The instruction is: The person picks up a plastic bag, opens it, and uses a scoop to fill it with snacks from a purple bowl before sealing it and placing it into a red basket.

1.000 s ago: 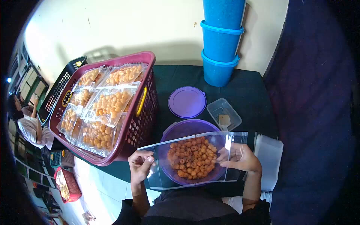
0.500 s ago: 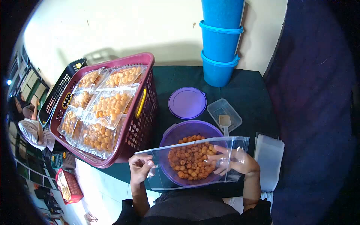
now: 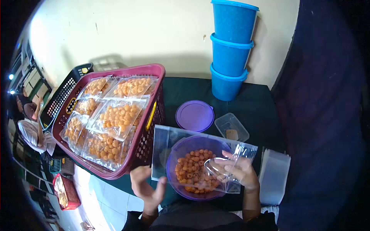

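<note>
A clear plastic bag (image 3: 185, 134) with nothing in it spans the purple bowl (image 3: 173, 188), which holds round orange-brown snacks (image 3: 192, 169). My right hand (image 3: 241, 171) grips the bag near its right end, fingers seen partly through the film. My left hand (image 3: 148, 188) is off the bag, just left of its lower left corner, thumb and fingers spread. Behind the bowl lie a round purple lid (image 3: 195, 115) and a clear plastic tub (image 3: 241, 130) with a scoop (image 3: 232, 134) in it, partly hidden by the bag.
A maroon basket (image 3: 160, 70) of filled snack bags (image 3: 117, 117) stands at the left, a black crate (image 3: 63, 90) behind it. Three stacked blue buckets (image 3: 231, 57) stand at the back. Flat plastic bags (image 3: 275, 177) lie at the right. A person (image 3: 32, 133) is at far left.
My left hand has let go of the bag and opened. The bag's left end has risen and now tilts down toward the right. The view has shifted slightly.
</note>
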Available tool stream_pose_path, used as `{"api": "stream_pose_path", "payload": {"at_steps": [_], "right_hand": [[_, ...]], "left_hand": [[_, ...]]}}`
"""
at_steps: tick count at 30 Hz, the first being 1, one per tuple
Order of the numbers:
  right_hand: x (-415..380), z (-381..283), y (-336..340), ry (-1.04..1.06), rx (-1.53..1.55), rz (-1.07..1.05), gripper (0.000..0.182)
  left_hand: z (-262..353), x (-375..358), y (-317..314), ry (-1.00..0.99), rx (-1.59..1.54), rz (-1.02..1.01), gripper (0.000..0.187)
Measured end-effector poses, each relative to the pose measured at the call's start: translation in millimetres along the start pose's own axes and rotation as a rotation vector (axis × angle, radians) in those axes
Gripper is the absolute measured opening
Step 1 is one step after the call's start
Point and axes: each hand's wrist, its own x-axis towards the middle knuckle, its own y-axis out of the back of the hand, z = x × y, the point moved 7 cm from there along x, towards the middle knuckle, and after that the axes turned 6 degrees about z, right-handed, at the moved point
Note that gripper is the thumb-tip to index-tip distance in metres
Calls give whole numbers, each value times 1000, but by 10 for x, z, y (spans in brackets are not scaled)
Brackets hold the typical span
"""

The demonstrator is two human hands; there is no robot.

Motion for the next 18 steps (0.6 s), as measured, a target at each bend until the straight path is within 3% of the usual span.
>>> {"api": "stream_pose_path", "payload": {"at_steps": [2,3,6,7,9,11,12,15,18], "right_hand": [[4,-23,-14,3,-22,-6,35],[0,-33,-38,11,-47,-26,50],[-21,20,-89,8,-46,-40,51],[-25,50,-99,14,-39,-42,50],[-52,38,-147,104,-64,-58,47],[-90,104,-149,-78,212,94,30],[-91,5,-175,-32,154,54,37],[-103,2,-145,36,124,64,36],[-127,182,-73,-35,139,35,35]], "left_hand": [[256,-40,-104,-182,-117,-146,37],[385,-10,-272,-181,-202,-382,41],[499,-123,-796,-280,-183,-820,69],[462,-133,-881,-281,-181,-819,69],[431,-335,-1114,-411,-114,-1031,75],[380,-436,-1199,-435,-113,-1044,81],[379,-467,-1216,-455,-107,-1048,82],[367,-548,-1235,-473,-108,-1048,80],[399,-537,-1176,-487,-215,-976,68]]}}
